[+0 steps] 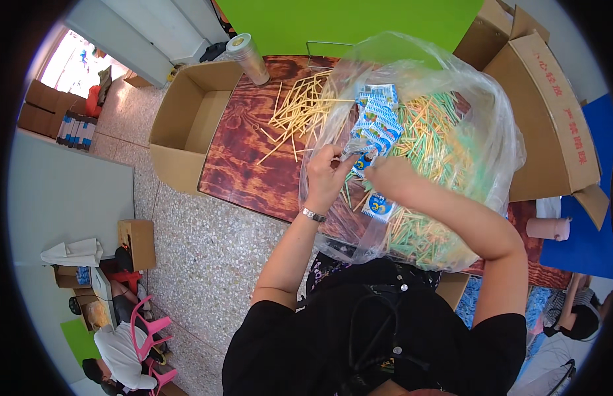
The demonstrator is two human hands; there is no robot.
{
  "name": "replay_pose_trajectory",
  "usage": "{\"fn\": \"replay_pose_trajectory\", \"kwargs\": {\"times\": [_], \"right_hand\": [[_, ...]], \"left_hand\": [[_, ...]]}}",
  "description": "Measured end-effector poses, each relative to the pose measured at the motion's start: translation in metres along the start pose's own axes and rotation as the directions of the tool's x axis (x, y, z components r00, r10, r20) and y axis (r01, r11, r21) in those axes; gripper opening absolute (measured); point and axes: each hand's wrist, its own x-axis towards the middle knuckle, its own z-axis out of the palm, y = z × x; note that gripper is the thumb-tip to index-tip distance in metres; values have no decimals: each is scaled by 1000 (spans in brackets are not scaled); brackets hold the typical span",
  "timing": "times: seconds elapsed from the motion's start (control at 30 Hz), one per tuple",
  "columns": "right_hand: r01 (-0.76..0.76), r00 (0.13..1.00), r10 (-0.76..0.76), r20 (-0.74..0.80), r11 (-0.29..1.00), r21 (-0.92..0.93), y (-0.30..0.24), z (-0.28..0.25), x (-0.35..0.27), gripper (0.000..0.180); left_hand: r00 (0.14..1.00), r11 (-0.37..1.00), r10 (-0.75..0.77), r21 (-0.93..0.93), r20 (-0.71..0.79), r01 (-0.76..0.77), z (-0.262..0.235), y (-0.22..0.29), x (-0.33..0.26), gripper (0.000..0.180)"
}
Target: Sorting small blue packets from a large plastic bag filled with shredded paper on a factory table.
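- at the middle of the frame, the left hand [326, 175] pinched an edge of the blue packets [380, 122] between thumb and fingers.
- just beside it, the right hand [389, 177] bent over the same packets; its fingertips were hidden, so i could not tell its grip.
- from upper middle down to the hands, the packets lay by green and orange sticks [428, 138] within a clear bag [501, 119].
- toward upper left, yellow sticks [303, 104] lay on the table [237, 155].

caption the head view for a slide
Left hand and right hand touching blue packets beside thin sticks in clear plastic.
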Motion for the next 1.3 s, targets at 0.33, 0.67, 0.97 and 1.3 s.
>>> {"fn": "replay_pose_trajectory", "kwargs": {"times": [0.33,0.67,0.97,1.3], "right_hand": [[258,966,-258,-29,934,247,57,-104,-21,18],[90,958,-69,278,994,-64,38,-122,-10,22],[227,964,-222,147,974,-17,16,-134,-17,45],[365,929,-301,-216,845,392,46,-85,-15,63]], "left_hand": [[989,974,147,171,14,-147,15,24,2,24],[945,928,325,185,26,-324,18,18,-2,24],[973,966,228,117,46,-232,21,32,-5,23],[965,941,-65,-306,254,144,22,11,-13,40]]}}
